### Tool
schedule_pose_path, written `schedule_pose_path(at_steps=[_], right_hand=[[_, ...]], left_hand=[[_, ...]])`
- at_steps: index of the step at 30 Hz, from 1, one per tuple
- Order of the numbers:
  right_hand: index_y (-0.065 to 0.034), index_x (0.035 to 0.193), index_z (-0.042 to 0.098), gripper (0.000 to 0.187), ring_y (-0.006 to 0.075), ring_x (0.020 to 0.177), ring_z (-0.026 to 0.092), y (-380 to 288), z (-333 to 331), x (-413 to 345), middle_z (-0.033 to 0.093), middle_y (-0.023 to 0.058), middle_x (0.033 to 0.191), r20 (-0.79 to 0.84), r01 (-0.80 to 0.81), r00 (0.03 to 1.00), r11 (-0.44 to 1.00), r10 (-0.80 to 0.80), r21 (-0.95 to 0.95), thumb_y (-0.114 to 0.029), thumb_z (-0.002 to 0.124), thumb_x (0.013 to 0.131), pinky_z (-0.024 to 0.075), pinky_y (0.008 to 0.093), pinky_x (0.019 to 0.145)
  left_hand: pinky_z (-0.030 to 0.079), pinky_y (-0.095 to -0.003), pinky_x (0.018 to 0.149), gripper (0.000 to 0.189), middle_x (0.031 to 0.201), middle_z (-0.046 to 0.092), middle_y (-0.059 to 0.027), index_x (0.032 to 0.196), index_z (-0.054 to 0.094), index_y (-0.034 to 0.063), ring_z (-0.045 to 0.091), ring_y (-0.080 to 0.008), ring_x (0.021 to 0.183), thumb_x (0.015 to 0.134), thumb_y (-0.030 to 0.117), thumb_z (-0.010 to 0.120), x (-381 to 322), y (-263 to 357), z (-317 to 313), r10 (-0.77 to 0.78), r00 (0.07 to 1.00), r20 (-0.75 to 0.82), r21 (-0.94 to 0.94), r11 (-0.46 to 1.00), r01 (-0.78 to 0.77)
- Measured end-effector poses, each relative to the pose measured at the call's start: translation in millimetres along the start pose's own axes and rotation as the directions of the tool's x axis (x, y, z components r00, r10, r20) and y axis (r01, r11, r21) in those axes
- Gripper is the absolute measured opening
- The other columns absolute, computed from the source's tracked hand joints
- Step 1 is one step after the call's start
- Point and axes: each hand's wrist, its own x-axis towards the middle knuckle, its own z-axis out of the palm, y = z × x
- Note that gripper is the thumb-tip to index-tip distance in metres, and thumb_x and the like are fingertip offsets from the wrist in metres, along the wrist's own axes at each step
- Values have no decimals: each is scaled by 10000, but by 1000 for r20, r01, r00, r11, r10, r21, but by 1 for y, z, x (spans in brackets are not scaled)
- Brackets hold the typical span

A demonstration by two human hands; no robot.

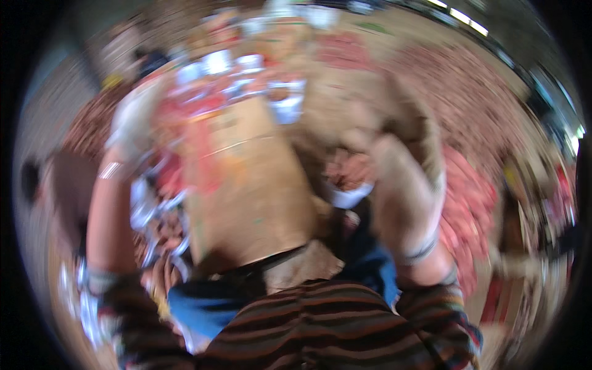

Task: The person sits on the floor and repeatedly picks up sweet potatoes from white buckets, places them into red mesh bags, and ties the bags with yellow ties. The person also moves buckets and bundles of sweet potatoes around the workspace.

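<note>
The view is strongly blurred. My left hand (pixel 138 111), in a whitish glove, is raised at the left, over or beside red and clear plastic packaging (pixel 199 104); whether it grips anything is unclear. My right hand (pixel 397 180), in a pale glove, is at the right, against the edge of a brown sack or sheet (pixel 428 134); its fingers are too blurred to read. Between my arms stands a cardboard box (pixel 254 199) with red marks. A white container (pixel 349 196) of reddish-brown pieces sits between the box and my right hand.
Large heaps of reddish pieces (pixel 462 97) lie at the right, with a redder pile (pixel 467 212) beside my right forearm. White containers (pixel 286 106) and bags of brown pieces (pixel 169 231) surround the box. A blurred person (pixel 69 199) is at the left edge.
</note>
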Motion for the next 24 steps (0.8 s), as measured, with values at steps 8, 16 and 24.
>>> schedule_pose_path(at_steps=[8,16,24], right_hand=[[62,1368,370,781,284,1129,555,121,63,77,486,204,1320,305,281,943,802,-131,-527,-297,759,794,457,363,973],[-59,1146,586,421,361,995,614,192,103,141,653,202,1035,451,445,792,117,411,-888,-363,612,855,470,443,881],[-86,1009,581,308,312,887,655,189,114,117,669,124,958,563,632,736,-83,375,-771,-359,612,869,516,436,761]], left_hand=[[486,-366,799,523,997,653,-136,1114,547,3,595,-206,935,811,400,702,22,-14,1,-272,962,-32,154,950,273],[475,-322,794,547,979,674,-142,1087,661,-5,612,-220,874,890,497,570,-21,-8,-29,-358,915,187,345,896,280],[507,-405,836,557,968,680,-210,991,697,20,651,-351,943,832,534,551,-53,-70,-29,-433,879,-200,788,462,407]])
